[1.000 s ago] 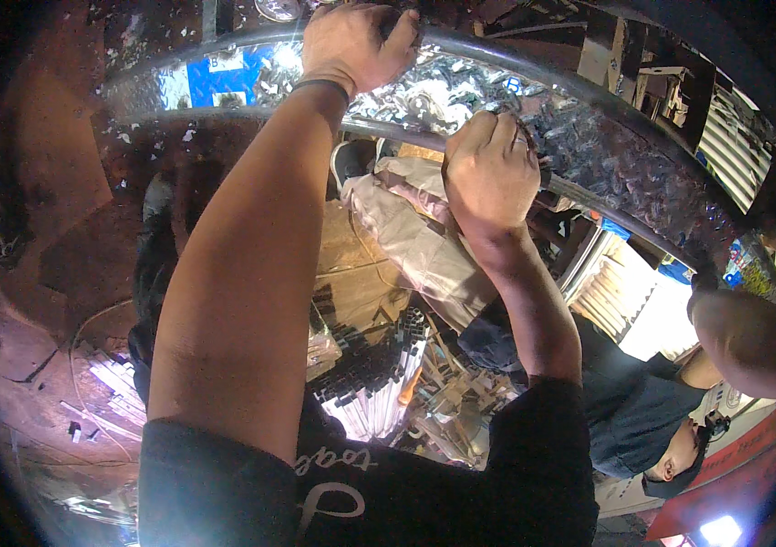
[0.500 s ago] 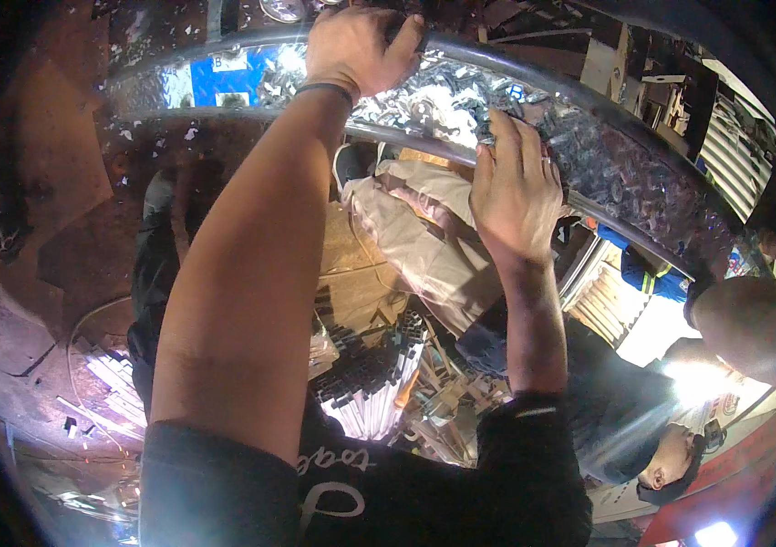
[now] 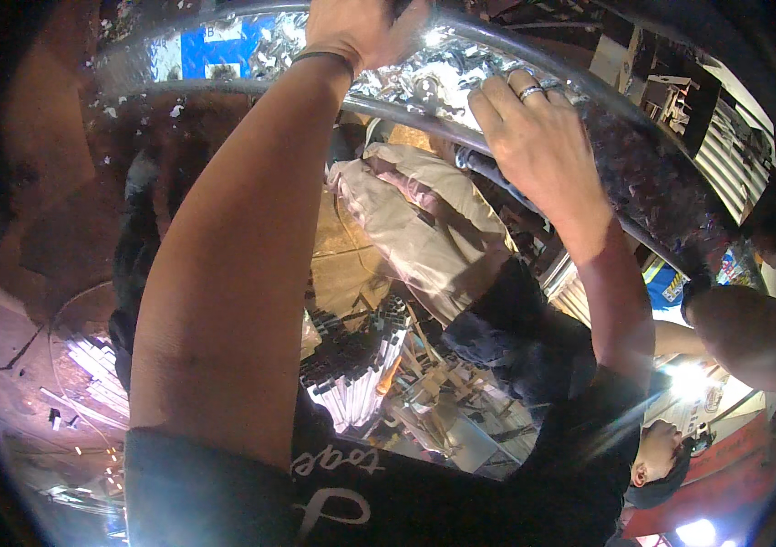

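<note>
A long conveyor-like channel with dark raised rims [image 3: 224, 87] crosses the top of the view. White and grey shredded scraps [image 3: 406, 82] lie along it in bright light. My left hand [image 3: 351, 32] reaches over the channel at the upper edge of the picture, a dark band at its wrist. Its fingers are cut off and blurred, so what they hold is hidden. Over the scraps to the right is my right hand [image 3: 543, 137], with a ring on one finger. Its fingers are bent down and closed, their tips hidden among the scraps.
A blue and white panel [image 3: 215, 55] lies at the channel's left. Light-coloured trousers [image 3: 424, 219] show below the channel. Bundled pale strips [image 3: 356, 383] lie under my arms. Another person's dark cap [image 3: 666, 483] appears at lower right. Sparks [image 3: 110, 469] show at lower left.
My right hand has moved up and right, and its stretched fingers have curled down over the scraps. My left hand has shifted up, partly out of the picture.
</note>
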The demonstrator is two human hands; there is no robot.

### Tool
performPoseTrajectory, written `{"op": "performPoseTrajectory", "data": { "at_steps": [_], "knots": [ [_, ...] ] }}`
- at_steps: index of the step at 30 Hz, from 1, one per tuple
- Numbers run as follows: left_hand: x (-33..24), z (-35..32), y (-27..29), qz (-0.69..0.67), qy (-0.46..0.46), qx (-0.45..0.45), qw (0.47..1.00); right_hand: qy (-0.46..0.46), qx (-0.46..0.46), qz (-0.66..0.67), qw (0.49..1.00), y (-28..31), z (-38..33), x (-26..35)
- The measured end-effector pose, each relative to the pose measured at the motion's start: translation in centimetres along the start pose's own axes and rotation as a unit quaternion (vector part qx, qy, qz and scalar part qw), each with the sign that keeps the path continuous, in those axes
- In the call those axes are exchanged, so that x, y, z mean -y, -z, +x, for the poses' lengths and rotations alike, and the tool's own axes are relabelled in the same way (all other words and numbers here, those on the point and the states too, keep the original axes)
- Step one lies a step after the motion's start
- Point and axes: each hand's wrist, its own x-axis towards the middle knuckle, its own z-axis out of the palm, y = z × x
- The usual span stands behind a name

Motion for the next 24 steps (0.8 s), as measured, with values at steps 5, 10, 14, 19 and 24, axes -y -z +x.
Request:
{"op": "performPoseTrajectory", "data": {
  "at_steps": [5,10,14,19,24],
  "knots": [
    [-0.4,-0.1,0.4,-0.013,0.019,0.020,1.000,0.015,0.005,-0.021,1.000,-1.3,0.1,-0.5],
    [-0.7,-0.1,0.9,-0.017,0.050,0.038,0.998,-0.116,-0.027,0.218,0.969,-0.5,-0.2,-1.5],
    [-0.4,0.0,0.7,-0.020,0.023,0.036,0.999,-0.035,-0.063,0.229,0.971,-0.2,-0.3,-3.1],
    [0.1,0.1,0.3,0.008,0.011,0.034,0.999,0.014,0.010,0.155,0.988,0.2,0.3,-3.1],
    [-0.1,0.0,0.3,0.010,0.018,0.025,0.999,0.053,-0.003,0.041,0.998,0.3,1.2,-2.2]
  ]
}}
